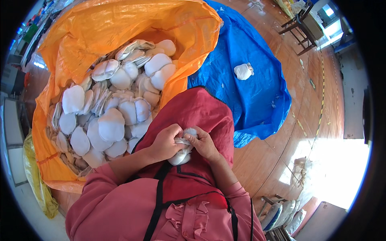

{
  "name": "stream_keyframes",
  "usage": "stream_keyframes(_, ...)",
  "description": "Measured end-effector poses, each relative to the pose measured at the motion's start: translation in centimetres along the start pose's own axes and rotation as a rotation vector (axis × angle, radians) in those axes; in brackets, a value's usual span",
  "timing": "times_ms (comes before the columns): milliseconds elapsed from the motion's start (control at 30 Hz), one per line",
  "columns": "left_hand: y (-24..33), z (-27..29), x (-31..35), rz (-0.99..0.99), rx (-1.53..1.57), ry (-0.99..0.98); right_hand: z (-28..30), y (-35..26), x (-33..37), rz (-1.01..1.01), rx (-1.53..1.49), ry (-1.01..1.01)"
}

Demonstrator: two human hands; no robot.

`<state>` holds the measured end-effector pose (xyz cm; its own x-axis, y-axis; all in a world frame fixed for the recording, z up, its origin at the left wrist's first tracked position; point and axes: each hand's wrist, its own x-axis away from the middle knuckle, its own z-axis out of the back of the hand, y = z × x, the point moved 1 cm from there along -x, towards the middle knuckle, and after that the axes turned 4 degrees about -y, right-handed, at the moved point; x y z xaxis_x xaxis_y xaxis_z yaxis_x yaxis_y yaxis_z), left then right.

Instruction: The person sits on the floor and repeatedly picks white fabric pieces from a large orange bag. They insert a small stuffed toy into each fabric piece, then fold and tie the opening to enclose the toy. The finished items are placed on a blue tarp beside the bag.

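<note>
Over my lap, both hands grip one soft white fabric piece (179, 158), bunched up and rounded at its lower end. My left hand (165, 143) is closed on its left side, with thumb and fingers pinching the cloth. From the other side my right hand (205, 144) pinches its upper part, the thumb lying across it. Fingers hide much of the piece. Beneath them spreads a dark red apron (197, 108). To the left, a large open orange sack (120, 18) holds a heap of flat, rounded white fabric pieces (111, 124).
A blue plastic sheet or sack (257, 100) lies ahead and right, bearing one white bundled piece (243, 71). Farther off stands a wooden chair (306, 30). Yellow plastic (38, 176) lies left of the orange sack. Filled bags (283, 215) sit at the lower right.
</note>
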<state>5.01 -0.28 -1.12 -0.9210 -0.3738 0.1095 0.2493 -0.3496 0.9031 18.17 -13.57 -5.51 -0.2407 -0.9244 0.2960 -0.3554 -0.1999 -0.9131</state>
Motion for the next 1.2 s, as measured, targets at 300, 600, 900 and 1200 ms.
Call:
stream_keyframes(300, -0.9, -0.7, -0.4, -0.03, -0.015, 0.104, -1.3, 1.2, -0.7, 0.157, -0.03, 0.166)
stream_keyframes(600, 1.8, -2.0, 1.5, -0.232, -0.202, 0.152, -2.6, 0.8, 0.0, 0.045, -0.306, 0.25)
stream_keyframes(900, 2.7, -1.7, 2.4, -0.041, -0.12, 0.041, -2.7, 1.1, -0.2, -0.067, -0.422, 0.286)
stream_keyframes(1200, 1.4, 0.8, 0.9, 0.136, 0.031, -0.102, -2.4, 0.6, -0.5, 0.014, -0.299, 0.269)
